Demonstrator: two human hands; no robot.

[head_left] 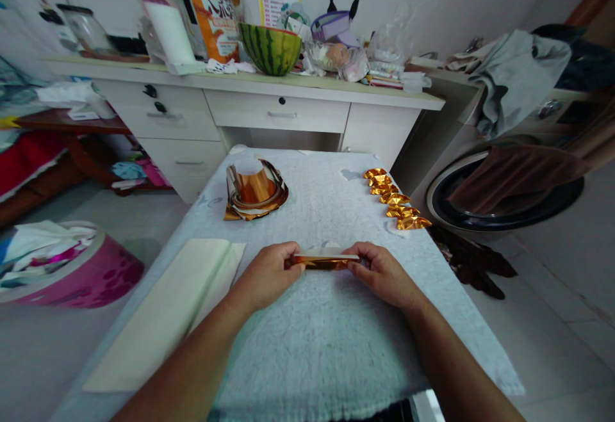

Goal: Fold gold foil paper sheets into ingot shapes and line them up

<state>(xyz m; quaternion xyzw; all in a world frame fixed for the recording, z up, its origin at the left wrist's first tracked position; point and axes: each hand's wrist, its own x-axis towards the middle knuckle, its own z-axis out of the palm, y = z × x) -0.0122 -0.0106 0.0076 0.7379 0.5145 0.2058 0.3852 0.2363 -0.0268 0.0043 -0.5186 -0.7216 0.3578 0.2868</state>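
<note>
Between my two hands a narrow folded strip of gold foil paper is held level over the cloth-covered table. My left hand pinches its left end between thumb and fingers. At the right end my right hand grips it the same way. A pale edge shows along the strip's top, with shiny gold below. Beyond my left hand stands a curled stack of gold foil sheets. Several folded gold foil pieces lie in a slanting row beyond my right hand.
Pale folded paper lies along the table's left side. On the floor at left is a pink bin full of waste. A white desk bearing a watermelon half stands behind; a washing machine is at right.
</note>
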